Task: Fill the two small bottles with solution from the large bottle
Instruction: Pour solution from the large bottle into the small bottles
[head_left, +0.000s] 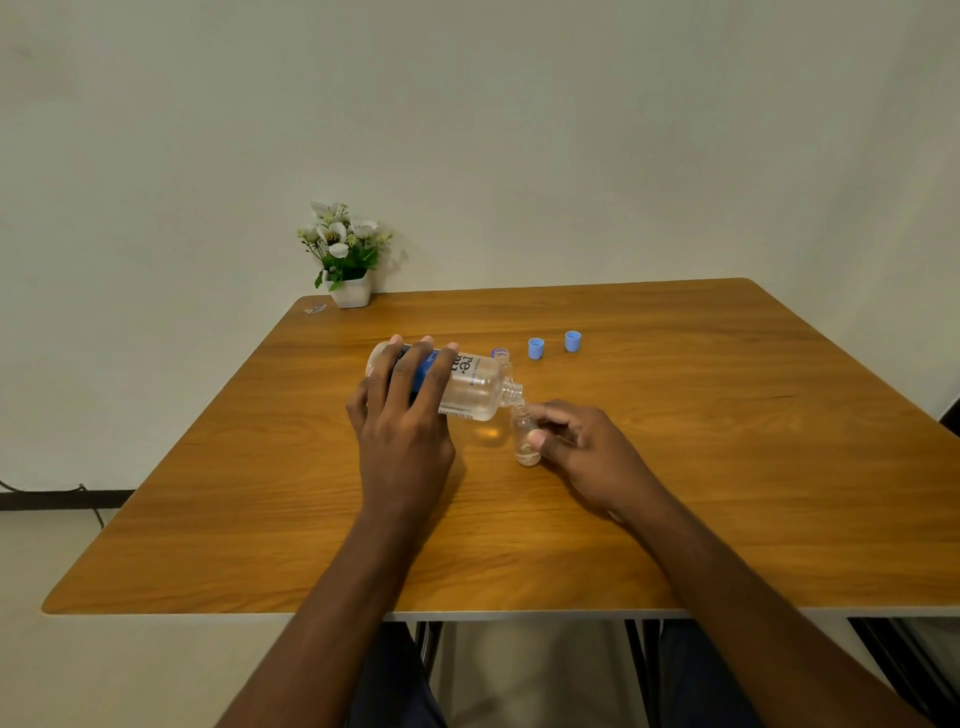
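My left hand (402, 415) grips the large clear bottle (470, 387) with a blue and white label, tipped on its side with its open neck pointing right and down. The neck sits right over the mouth of a small clear bottle (524, 434) standing on the wooden table (727, 467). My right hand (582, 447) holds this small bottle between thumb and fingers; a little liquid shows at its bottom. Behind the large bottle peeks another small bottle's top (500, 355), mostly hidden. Two blue caps (535, 348) (572, 341) stand farther back.
A white pot of white flowers (347, 260) stands at the table's far left corner, with a small scrap (315, 309) beside it. A pale wall rises behind. The table's near edge crosses just above my knees.
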